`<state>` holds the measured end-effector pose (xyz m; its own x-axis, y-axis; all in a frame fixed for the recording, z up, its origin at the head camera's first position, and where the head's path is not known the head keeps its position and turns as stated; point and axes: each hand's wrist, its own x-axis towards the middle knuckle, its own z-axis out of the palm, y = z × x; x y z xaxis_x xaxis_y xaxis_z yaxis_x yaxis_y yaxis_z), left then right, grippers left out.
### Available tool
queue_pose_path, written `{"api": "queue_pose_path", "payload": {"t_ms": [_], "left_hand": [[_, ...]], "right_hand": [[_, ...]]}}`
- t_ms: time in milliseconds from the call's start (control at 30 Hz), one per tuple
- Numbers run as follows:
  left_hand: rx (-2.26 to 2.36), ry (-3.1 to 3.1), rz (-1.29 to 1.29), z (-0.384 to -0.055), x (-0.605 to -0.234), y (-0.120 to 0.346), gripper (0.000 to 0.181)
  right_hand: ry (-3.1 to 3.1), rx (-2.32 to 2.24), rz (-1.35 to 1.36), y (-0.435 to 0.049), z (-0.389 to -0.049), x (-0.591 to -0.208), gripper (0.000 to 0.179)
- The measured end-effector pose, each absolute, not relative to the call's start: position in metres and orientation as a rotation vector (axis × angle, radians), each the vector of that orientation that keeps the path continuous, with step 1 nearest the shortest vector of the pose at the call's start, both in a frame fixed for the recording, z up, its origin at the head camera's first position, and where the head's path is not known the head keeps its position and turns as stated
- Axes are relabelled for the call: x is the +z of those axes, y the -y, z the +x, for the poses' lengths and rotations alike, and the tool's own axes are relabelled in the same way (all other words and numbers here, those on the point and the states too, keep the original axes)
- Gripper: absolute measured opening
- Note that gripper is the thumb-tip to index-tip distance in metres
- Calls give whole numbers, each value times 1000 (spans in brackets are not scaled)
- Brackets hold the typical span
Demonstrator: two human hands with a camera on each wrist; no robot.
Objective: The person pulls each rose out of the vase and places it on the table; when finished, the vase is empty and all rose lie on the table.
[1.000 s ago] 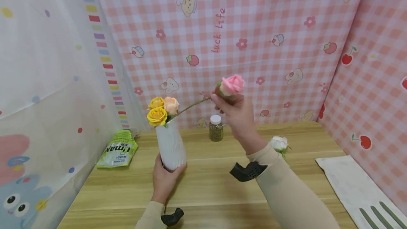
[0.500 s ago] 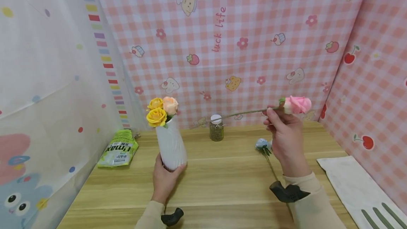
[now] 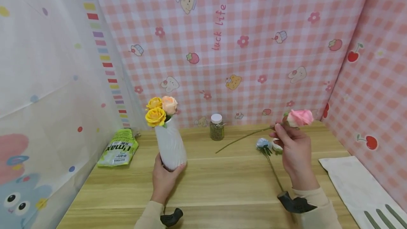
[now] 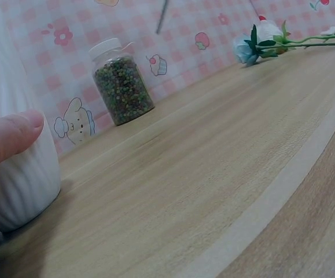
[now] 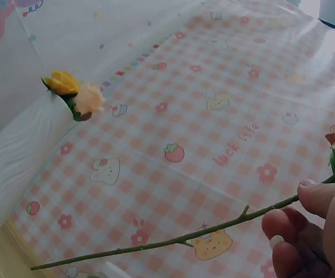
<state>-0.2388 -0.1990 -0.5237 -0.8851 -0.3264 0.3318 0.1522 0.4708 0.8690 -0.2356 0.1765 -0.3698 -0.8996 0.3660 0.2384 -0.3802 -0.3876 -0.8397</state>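
Note:
My left hand point(image 3: 165, 177) grips the lower part of a white ribbed vase point(image 3: 171, 144), which leans slightly to the left on the table. Two yellow roses point(image 3: 155, 117) and a peach rose point(image 3: 169, 105) stand in its mouth. Out to the right, my right hand point(image 3: 295, 153) pinches a pink rose point(image 3: 301, 117) by the stem just under its head. The long bare stem point(image 5: 155, 244) points left toward the vase, apart from it. Beneath that hand a blue rose point(image 3: 264, 144) and a white rose point(image 3: 277, 146), partly hidden, lie on the table.
A jar of small green beads point(image 3: 217, 128) with a white lid stands at the table's back edge. A green snack bag point(image 3: 117, 149) lies at the left, a folded white cloth point(image 3: 353, 176) at the right. A pink checked curtain point(image 3: 241, 63) hangs behind.
The pink rose's stem has come away from the vase mouth. My right hand has carried the rose right and lower, uncovering the blue rose. My left hand stays on the vase.

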Motion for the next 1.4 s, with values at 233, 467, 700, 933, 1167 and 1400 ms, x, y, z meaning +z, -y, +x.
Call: {"api": "queue_pose_path", "payload": {"t_ms": [233, 467, 700, 933, 1167, 1400], "left_hand": [[-1394, 2263, 149, -239, -521, 200, 102], [-1403, 2251, 129, -241, -519, 202, 100], [-1403, 2262, 143, -241, -521, 201, 100], [-1405, 2274, 155, -240, -522, 201, 100], [-1416, 2277, 171, -239, -522, 200, 100], [-1418, 2281, 167, -239, -523, 198, 100]], "right_hand": [[1503, 2202, 51, -173, -238, -375, 22], [1501, 2144, 45, -164, -241, -379, 20], [1490, 2094, 22, -155, -243, -386, 21], [1713, 1938, 42, -152, -248, -396, 25], [1952, 1848, 69, -153, -248, -400, 25], [2025, 1798, 38, -157, -252, -408, 19]]}}
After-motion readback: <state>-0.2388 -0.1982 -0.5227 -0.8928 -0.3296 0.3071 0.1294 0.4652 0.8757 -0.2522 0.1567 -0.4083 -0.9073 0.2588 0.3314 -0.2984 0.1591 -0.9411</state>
